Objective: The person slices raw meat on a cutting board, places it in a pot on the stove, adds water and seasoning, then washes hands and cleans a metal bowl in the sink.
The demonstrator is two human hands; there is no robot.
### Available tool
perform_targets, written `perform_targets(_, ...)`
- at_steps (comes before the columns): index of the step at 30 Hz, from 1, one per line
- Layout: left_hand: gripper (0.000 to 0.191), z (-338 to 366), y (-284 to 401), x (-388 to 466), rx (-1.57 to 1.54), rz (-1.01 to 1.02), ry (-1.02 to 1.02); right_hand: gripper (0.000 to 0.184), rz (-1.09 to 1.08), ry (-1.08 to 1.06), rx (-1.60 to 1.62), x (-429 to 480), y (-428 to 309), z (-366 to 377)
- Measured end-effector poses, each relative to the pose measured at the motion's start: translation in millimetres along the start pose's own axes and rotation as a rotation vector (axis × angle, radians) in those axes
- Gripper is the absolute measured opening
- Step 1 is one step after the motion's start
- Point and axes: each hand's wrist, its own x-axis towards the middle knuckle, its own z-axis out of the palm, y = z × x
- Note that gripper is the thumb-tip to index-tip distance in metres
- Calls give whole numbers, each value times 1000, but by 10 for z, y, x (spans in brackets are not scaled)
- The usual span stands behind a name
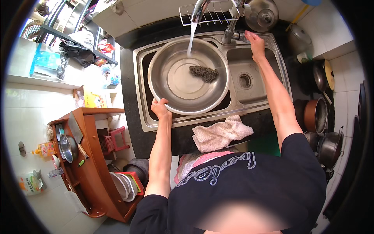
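My left hand [160, 108] grips the near-left rim of a large stainless steel basin [160, 73], which rests over the left bowl of a double sink [182, 121]. A dark scouring pad [204, 73] lies inside the basin on its right side. Water [191, 39] runs from the chrome faucet [201, 10] into the basin. My right hand [254, 44] is closed around the faucet's handle [239, 36], behind the right bowl; the fingers hide part of the handle. That right bowl shows its drain [244, 80].
A pink cloth [220, 133] lies on the black counter's front edge. A wire rack [214, 14] and a pot lid [262, 15] stand behind the sink. Pots [315, 115] line the right side. On the left, a wooden cabinet [99, 163] holds a cleaver [75, 127] and a metal bowl [67, 148].
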Motion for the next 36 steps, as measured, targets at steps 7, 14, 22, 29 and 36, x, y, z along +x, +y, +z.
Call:
perform_targets(7,13,-102,-56,40,157,-42,50,22,123,-143,174,-646,-315,517)
perform_targets(14,33,46,157,-136,837,595,239,31,557,-605,625,-1062,-714,1644)
perform_targets(22,29,1652,361,246,-246,-506,-753,47,784,-699,1026,-1155,-685,1955)
perform_targets(29,35,2068,128,206,-326,-567,-727,25,-451,-103,-274,-1057,-406,1902)
perform_targets(36,31,1656,176,493,527,-29,-657,27,-702,-479,-479,-1569,-299,806)
